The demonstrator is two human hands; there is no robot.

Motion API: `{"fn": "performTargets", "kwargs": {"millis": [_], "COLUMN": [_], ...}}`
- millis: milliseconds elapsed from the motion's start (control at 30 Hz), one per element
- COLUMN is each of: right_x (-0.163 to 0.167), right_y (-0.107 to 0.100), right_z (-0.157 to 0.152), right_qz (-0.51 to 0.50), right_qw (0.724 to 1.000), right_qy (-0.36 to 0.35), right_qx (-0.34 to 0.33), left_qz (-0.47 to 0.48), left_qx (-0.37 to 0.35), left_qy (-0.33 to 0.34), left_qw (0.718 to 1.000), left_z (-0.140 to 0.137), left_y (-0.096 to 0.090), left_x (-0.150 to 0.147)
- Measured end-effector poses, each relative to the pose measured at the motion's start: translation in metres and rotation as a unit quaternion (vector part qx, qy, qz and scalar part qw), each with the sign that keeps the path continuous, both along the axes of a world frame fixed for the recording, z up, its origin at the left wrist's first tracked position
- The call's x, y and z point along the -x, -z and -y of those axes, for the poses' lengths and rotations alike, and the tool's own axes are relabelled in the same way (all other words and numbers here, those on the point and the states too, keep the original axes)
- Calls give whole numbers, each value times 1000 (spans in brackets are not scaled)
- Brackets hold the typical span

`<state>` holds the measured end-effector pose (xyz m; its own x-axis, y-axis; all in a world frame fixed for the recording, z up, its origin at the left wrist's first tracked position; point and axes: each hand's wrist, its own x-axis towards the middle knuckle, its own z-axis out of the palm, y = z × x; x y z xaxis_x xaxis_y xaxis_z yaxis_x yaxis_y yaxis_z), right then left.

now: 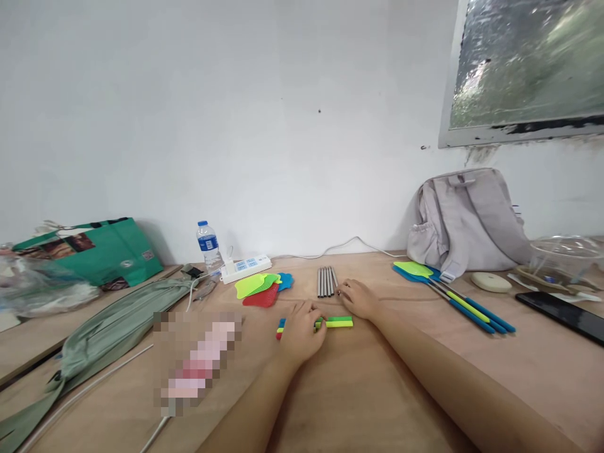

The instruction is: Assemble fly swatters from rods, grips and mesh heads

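Note:
My left hand (302,330) lies over a row of coloured handles (340,321), its fingers curled round them; green, yellow, blue and red ends stick out at its sides. Beyond it, several grey metal tubes (325,282) lie side by side. My right hand (359,300) is at their right end, fingertips closed on the rightmost tube (335,277), which tilts slightly. To the left of the tubes, fly swatter heads in yellow-green (250,285), red (262,296) and blue (285,281) overlap in a pile. Assembled fly swatters (465,304) with blue and yellow handles lie on the right.
A power strip (245,268) and water bottle (208,245) stand at the back. Left are a green bag (113,251), a grey-green pouch (127,318) and a blurred-out pink object (202,362) with a cable. Right are a backpack (472,220), phone (564,314) and clear bowl (561,258).

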<state>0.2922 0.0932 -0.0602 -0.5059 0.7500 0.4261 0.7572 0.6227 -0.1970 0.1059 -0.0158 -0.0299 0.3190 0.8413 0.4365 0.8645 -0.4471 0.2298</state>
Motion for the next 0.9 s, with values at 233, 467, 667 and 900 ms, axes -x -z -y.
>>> {"fn": "performTargets", "kwargs": {"millis": [233,467,667,900], "right_x": [-18,-58,-89,-93], "right_y": [2,-3,-1,12], "right_z": [1,11,36,42], "right_qz": [-19,-43,-118,-492], "right_qw": [992,992,989,844], "right_qy": [119,81,-4,108], "right_qx": [25,81,84,181], "left_qz": [-1,-9,-14,-16], "left_qx": [47,81,82,76], "left_qy": [47,33,35,50], "left_qw": [998,996,996,996], "left_z": [6,4,4,2], "left_y": [0,-2,-2,0], "left_x": [1,7,7,7]}}
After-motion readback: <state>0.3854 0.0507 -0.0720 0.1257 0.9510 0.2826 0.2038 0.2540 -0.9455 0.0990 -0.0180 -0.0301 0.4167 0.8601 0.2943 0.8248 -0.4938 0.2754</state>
